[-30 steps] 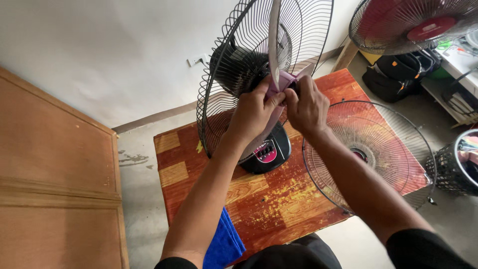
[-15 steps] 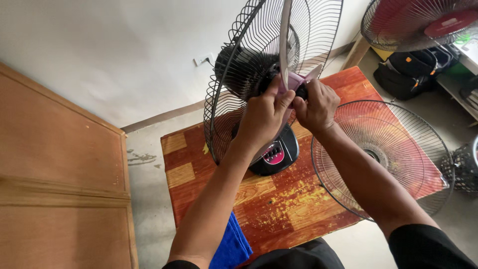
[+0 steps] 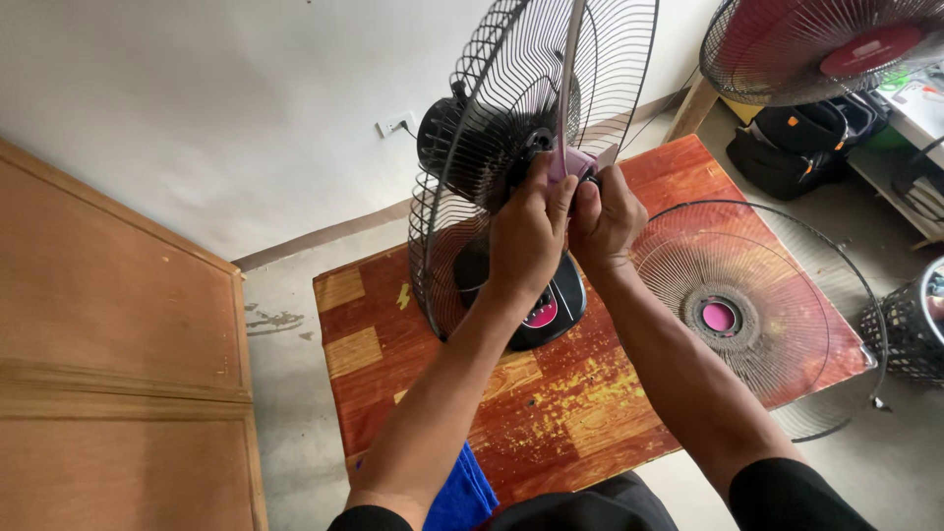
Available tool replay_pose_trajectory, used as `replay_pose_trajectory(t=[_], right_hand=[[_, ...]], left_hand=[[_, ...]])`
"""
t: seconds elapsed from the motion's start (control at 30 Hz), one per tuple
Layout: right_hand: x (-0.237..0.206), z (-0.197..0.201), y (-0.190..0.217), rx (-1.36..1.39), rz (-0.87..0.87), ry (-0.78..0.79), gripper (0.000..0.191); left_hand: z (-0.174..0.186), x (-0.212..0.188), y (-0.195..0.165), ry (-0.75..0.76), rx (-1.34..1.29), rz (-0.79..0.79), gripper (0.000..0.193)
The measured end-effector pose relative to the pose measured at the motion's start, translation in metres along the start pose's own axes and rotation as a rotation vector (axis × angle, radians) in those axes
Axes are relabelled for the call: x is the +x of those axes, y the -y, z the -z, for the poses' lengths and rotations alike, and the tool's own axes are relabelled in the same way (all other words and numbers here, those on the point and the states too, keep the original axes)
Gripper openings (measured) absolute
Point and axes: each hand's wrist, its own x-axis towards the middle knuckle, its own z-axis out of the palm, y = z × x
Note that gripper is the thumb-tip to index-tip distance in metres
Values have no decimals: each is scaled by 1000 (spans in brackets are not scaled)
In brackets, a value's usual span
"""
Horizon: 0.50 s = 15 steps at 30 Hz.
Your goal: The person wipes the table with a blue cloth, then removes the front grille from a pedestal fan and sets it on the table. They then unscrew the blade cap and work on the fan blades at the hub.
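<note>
A black desk fan stands on a low red-brown wooden table, its rear wire guard upright and its black motor housing behind the wires. My left hand and my right hand are closed together at the fan's centre on the pink blade hub. A pale translucent blade rises from the hub. The fan's black base with a pink panel sits below my wrists. The shaft itself is hidden by my fingers.
The detached front guard with a pink centre lies flat on the table's right part. A blue cloth lies at the near edge. A wooden panel stands left; another fan, a black bag and a wire basket sit right.
The view has shifted, so the fan and table sit slightly right and lower in frame. Both hands stay closed on the hub; their fingers have shifted slightly around it.
</note>
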Motion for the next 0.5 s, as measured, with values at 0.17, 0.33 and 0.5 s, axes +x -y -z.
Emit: replay_pose_trajectory(t=[0.17, 0.33, 0.5], right_hand=[[-2, 3, 19, -41, -252, 62, 51], [2, 3, 35, -27, -485, 76, 53], [8, 3, 33, 374, -701, 147, 60]], left_hand=[[-5, -4, 7, -74, -27, -47, 45], [-12, -5, 13, -75, -26, 18, 48], [-16, -10, 18, -96, -49, -1, 49]])
